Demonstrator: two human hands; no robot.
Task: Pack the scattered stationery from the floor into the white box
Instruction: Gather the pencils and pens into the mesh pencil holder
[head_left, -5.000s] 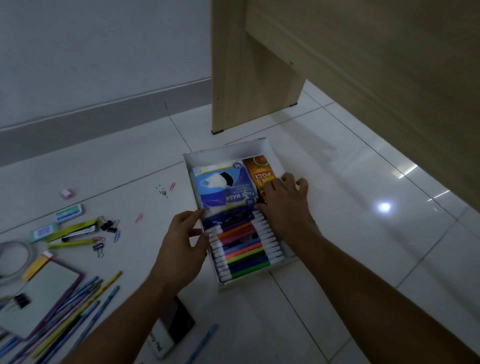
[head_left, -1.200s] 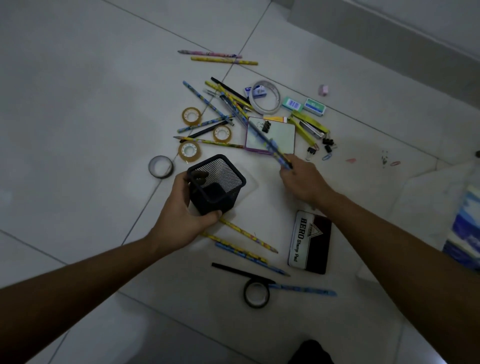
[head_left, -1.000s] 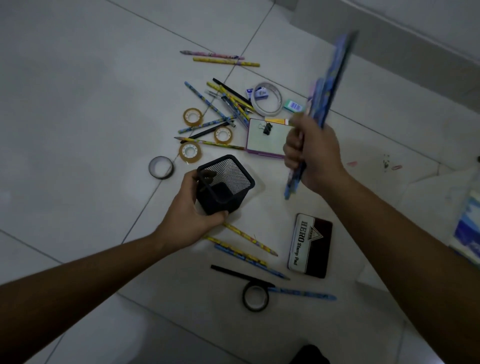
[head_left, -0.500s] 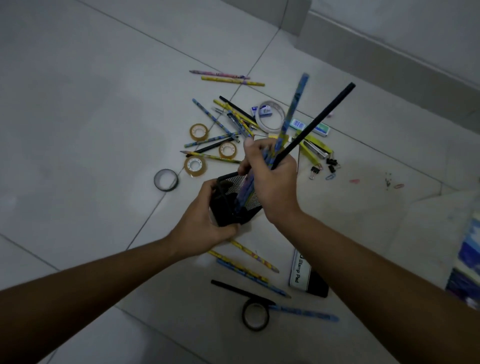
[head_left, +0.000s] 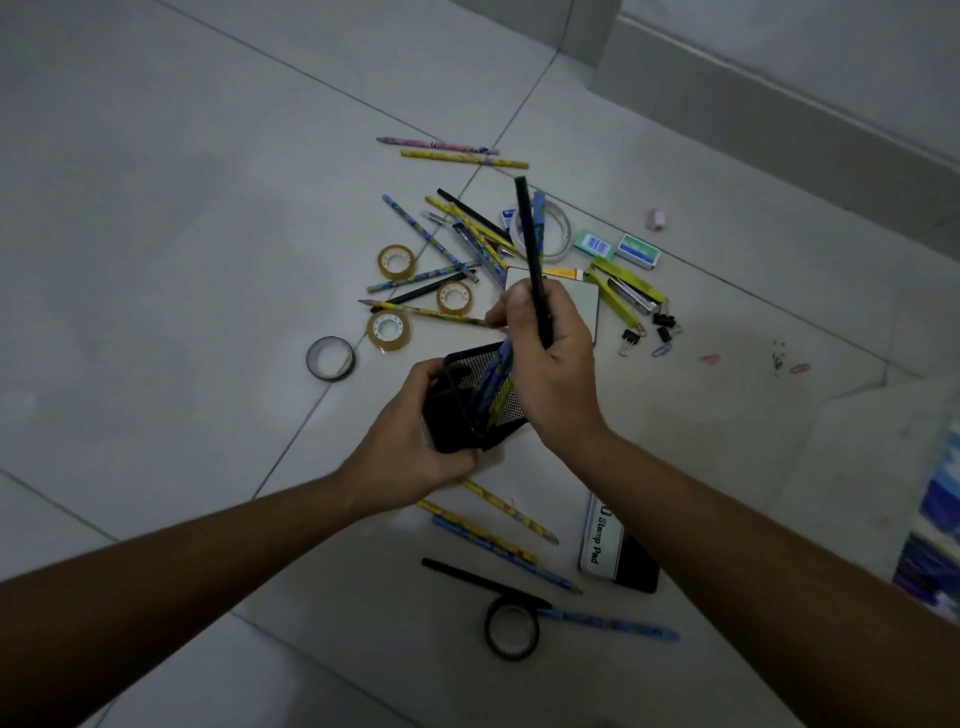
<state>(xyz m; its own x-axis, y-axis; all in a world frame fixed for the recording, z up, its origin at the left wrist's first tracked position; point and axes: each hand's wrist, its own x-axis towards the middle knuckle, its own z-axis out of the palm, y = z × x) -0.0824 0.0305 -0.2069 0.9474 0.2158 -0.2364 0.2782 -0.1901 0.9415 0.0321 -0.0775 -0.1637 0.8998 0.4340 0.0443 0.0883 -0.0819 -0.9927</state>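
Observation:
My left hand (head_left: 410, 447) grips a black mesh pen holder (head_left: 457, 415) tilted above the floor. My right hand (head_left: 550, 364) holds a bundle of pencils (head_left: 530, 234), a black one and blue ones, with their lower ends inside the holder. More pencils (head_left: 447, 244) lie scattered on the tiles beyond the hands, and others (head_left: 493, 525) lie below them. The white box (head_left: 935, 519) shows only at the right edge, with packets inside.
Tape rolls (head_left: 396, 261), a black tape ring (head_left: 511, 629), a stamp pad (head_left: 613, 556), a small whiteboard (head_left: 576, 291), a yellow stapler (head_left: 628, 286), staple boxes (head_left: 618, 249), binder clips (head_left: 662, 325) and paper clips lie on the floor. A skirting board runs along the top right.
My right hand picked up a bundle of pencils from the floor, raised it, then lowered it into the holder that my left hand keeps gripping. The pencils now stand steeper and deeper.

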